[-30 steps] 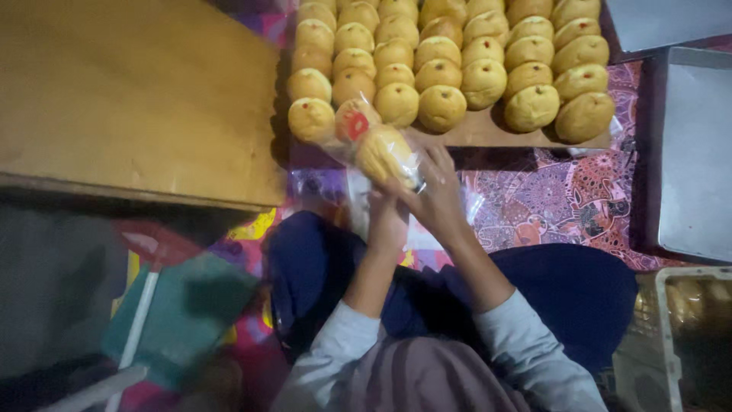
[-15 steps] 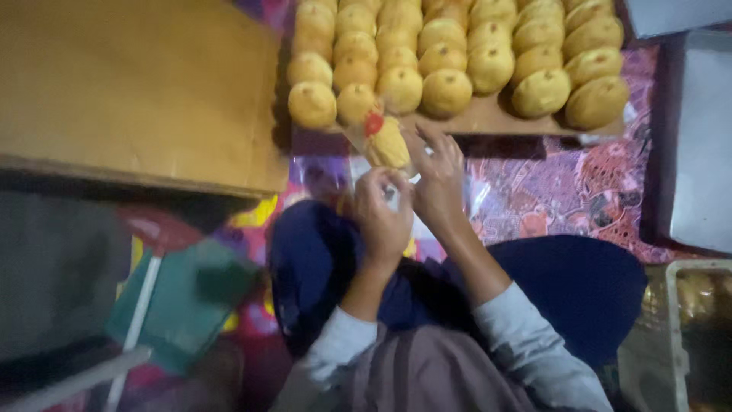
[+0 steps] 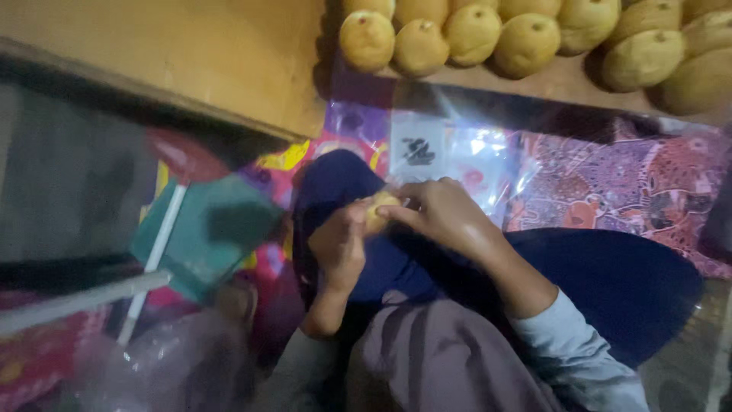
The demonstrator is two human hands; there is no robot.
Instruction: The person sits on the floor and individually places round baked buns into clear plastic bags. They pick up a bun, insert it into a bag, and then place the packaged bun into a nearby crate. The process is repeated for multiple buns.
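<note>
Head view shows both hands over the lap. Left hand point(image 3: 339, 248) and right hand point(image 3: 442, 217) are closed around one yellow bun point(image 3: 379, 211). Many buns point(image 3: 473, 34) sit unwrapped along the wooden board's point(image 3: 564, 76) near edge, clear bags point(image 3: 457, 156) just below.

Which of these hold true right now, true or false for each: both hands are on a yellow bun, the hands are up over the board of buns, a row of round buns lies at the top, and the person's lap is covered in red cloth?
1. Both the left hand and right hand are on a yellow bun. True.
2. The hands are over the wooden board. False: they are low, over the lap.
3. A row of round buns lies at the top. True.
4. The lap is covered in red cloth. False: dark blue cloth.
</note>
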